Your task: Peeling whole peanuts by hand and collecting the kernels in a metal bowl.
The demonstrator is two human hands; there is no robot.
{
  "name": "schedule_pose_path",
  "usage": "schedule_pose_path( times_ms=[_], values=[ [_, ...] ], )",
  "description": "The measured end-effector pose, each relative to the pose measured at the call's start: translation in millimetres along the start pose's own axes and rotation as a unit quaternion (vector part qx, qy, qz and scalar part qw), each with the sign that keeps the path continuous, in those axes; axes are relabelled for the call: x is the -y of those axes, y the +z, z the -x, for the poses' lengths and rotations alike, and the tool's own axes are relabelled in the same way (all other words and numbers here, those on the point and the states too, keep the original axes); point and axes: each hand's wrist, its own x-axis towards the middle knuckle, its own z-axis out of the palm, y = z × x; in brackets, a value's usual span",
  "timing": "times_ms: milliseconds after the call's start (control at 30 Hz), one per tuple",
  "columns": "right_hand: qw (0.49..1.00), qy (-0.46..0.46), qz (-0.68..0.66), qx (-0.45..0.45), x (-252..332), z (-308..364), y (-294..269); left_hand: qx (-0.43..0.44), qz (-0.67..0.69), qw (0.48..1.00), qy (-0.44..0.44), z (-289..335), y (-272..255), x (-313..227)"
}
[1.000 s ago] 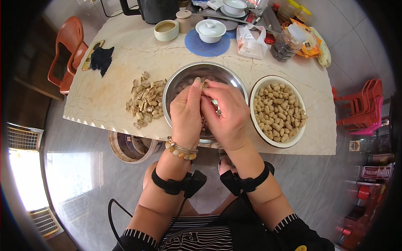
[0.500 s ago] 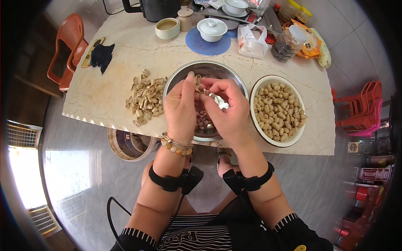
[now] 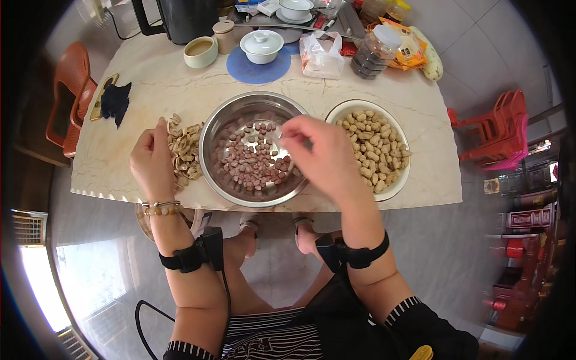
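Note:
My left hand (image 3: 151,161) is over the left side of the table, beside a heap of peanut shells (image 3: 187,150) that it partly covers. Its fingers are curled in with the thumb on top; what they hold, if anything, is hidden. A steel bowl (image 3: 211,177) in the middle has shelled reddish peanuts (image 3: 255,162) spread over its bottom. Above that bowl's right rim is my right hand (image 3: 324,155), its fingers bent and smeared by motion. Under and beyond it, a white bowl (image 3: 409,159) is filled with unshelled peanuts (image 3: 378,147).
At the back stand a black kettle (image 3: 189,21), a cup (image 3: 201,53), a lidded white bowl (image 3: 262,47) on a blue mat (image 3: 240,71), a plastic bag (image 3: 321,55) and a jar (image 3: 377,53). A black cloth (image 3: 115,102) lies far left. Below the table's front edge is a bucket (image 3: 144,222).
My hands have parted from together over the steel bowl: the left went to the shell heap, the right toward the white bowl. The peanuts in the steel bowl now show. The view has shifted.

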Motion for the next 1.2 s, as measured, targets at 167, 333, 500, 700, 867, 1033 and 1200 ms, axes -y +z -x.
schedule_pose_path(
  times_ms=[167,333,500,700,867,1033,1200],
  values=[
    [0.976,0.129,0.173,-0.038,-36,4,-51,0.022,-0.14,0.99,0.022,-2,-2,10],
    [0.93,0.254,0.264,0.012,-59,11,-72,0.023,-0.154,0.987,0.024,3,-2,-3],
    [0.914,0.277,0.29,0.064,-66,10,-72,0.014,-0.126,0.991,0.034,-1,2,11],
    [0.92,0.239,0.306,0.05,-65,11,-65,0.014,0.151,0.988,0.041,13,17,-1],
    [0.982,0.156,0.094,-0.047,-46,9,-64,0.084,0.237,0.965,0.074,35,32,-21],
    [0.948,0.041,-0.316,-0.007,0,7,-17,0.395,0.335,0.854,-0.056,57,27,-47],
    [0.905,0.065,-0.419,0.02,15,8,7,0.496,0.379,0.774,-0.105,67,31,-48]
  ],
)
